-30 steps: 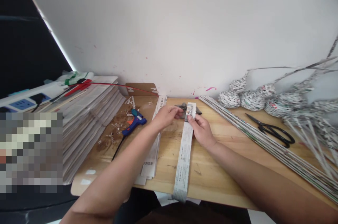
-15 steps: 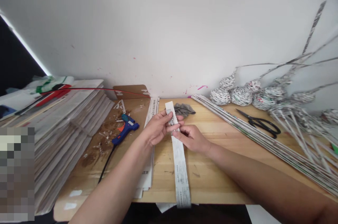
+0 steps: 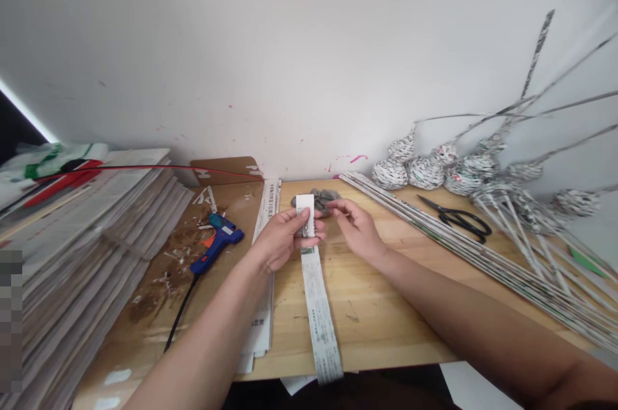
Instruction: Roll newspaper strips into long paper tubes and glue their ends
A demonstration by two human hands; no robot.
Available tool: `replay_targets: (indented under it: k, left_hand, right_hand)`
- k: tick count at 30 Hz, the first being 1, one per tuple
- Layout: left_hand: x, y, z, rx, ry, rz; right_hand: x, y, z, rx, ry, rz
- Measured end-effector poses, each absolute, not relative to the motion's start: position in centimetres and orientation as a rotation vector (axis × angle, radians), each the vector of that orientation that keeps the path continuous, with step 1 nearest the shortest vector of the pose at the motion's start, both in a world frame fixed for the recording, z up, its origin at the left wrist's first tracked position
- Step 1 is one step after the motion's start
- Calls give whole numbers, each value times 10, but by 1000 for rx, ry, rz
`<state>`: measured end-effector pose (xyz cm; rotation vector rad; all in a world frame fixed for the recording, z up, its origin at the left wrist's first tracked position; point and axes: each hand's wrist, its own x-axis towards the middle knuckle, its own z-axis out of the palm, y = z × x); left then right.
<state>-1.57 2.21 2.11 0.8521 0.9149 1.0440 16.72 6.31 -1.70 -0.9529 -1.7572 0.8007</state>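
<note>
Newspaper strip: the long printed newspaper strip [image 3: 319, 316] is gripped near its far end, in front of the body; its near end is draped at the front edge of the surface [image 3: 396, 320].
Long axis: pointed away from the body, tilted slightly leftward toward the far end.
Left hand: the left hand [image 3: 284, 233] is clamped on the strip, thumb laid over its face, the tip left showing just beyond.
Right hand: the right hand [image 3: 358, 230] is held just right of that tip, apart from it, fingers curled (whether anything fine is pinched there cannot be told).
Nearer hand: the left, in contact; the strip lies to the right hand's left.
Grey cloth: the crumpled grey cloth [image 3: 328, 194] is seen behind both hands.
Right side: paper rods [image 3: 410, 216] and black scissors [image 3: 458, 219] are laid out.
</note>
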Motion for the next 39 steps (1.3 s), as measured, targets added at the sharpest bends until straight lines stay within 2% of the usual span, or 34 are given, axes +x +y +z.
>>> replay_targets:
  k: [5,10,15,21,27,32,39]
  left_hand:
    - [-12,21,20,882,875,979]
    - [-6,19,16,906,816,928]
    - [-4,18,13,940,793,892]
    - [-5,19,11,974,820,893]
    - [-5,20,7,974,833,881]
    - [-5,20,7,970,849,874]
    - [-4,21,6,961,843,900]
  right_hand:
    - [167,61,-13,-986,-2263,381]
    - [160,61,-26,-1260,-2493,285]
    - [154,74,-19,-1311,-2631,243]
    - [138,95,6,-1527,-2141,161]
    - [110,120,-2,-1800,-1924,177]
    - [97,140,-9,-1637,-1986,155]
    - [119,158,16,-1397,-2154,109]
